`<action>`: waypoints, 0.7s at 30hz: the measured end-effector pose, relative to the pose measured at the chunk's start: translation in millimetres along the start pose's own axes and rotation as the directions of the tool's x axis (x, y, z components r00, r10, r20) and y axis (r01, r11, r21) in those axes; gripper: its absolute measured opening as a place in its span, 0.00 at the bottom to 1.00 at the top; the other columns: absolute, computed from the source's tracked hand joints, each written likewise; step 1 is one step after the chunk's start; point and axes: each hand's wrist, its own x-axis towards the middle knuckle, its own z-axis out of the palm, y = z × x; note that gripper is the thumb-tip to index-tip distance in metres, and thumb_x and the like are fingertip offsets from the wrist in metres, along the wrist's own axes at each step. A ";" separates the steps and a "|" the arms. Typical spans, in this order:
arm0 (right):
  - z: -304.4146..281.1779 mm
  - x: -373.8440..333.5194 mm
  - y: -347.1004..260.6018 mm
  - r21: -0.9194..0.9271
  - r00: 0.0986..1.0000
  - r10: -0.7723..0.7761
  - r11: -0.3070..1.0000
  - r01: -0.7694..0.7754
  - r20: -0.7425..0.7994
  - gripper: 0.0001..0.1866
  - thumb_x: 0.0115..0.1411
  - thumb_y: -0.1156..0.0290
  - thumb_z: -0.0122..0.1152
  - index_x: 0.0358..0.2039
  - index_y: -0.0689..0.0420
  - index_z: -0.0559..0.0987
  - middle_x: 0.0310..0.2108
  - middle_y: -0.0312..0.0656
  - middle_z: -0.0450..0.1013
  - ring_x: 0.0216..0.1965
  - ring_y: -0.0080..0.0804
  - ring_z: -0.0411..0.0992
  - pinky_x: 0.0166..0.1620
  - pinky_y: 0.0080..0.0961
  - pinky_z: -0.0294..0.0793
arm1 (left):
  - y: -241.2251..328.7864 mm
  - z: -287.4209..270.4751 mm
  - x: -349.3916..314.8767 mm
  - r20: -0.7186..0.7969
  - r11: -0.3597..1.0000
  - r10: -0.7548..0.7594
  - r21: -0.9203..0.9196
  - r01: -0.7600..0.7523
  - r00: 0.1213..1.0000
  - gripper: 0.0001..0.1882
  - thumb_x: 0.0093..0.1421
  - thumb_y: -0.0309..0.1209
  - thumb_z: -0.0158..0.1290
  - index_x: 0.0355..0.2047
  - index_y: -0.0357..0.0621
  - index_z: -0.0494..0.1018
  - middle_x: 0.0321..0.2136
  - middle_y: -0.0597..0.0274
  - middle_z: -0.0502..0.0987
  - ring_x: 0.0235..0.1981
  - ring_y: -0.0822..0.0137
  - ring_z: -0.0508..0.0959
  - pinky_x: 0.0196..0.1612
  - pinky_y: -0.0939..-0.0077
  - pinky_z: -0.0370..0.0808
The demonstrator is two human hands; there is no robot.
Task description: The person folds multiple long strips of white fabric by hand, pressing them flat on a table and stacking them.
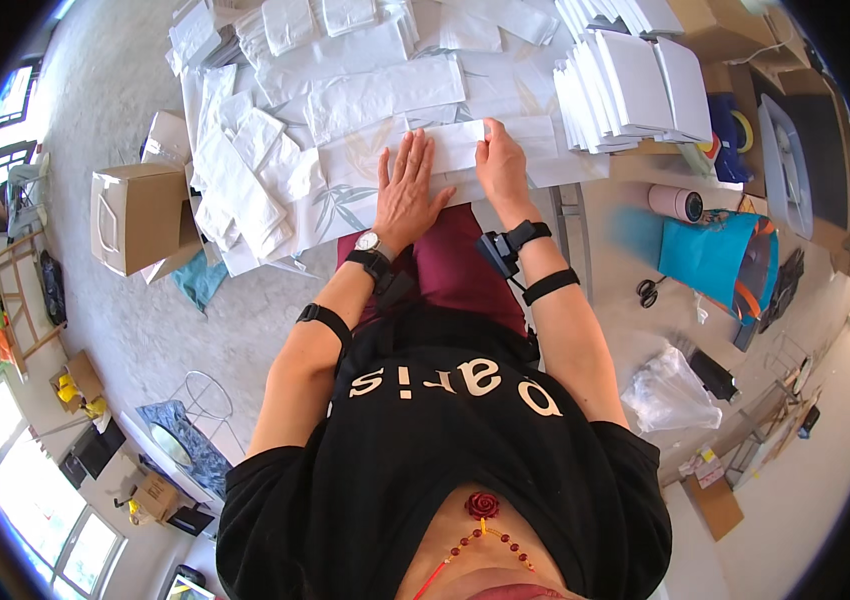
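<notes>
My left hand (408, 180) lies flat with fingers stretched on the left part of a flat white piece (458, 147) near the table's front edge. At the piece's right end my right hand (503, 165) is closed, pinching its edge between thumb and fingers. Whether that piece is paper or thin plastic I cannot tell. Just beyond my hands lies a long white plastic sleeve (385, 97). A loose heap of similar white sleeves (250, 185) spreads to the left. Stacked white folded cards or envelopes (635, 88) stand to the right.
A patterned cloth (345, 205) covers the table. Left of it stands a cardboard box (137, 218). On the right are a blue bag (715, 255), a pink cylinder (675, 203), black scissors (648, 292) and a clear plastic bag (672, 390). More white sleeves (330, 45) cover the table's far side.
</notes>
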 end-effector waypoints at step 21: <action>5.8 -34.9 -24.3 -0.303 0.939 -0.237 0.902 0.308 0.250 0.39 0.73 0.43 0.46 0.73 0.58 0.63 0.77 0.44 0.53 0.79 0.38 0.46 0.77 0.54 0.34 | -4.3 6.6 -1.6 0.046 0.997 0.030 0.068 -0.033 0.999 0.44 0.67 0.51 0.51 0.76 0.40 0.53 0.77 0.51 0.50 0.79 0.57 0.46 0.77 0.41 0.38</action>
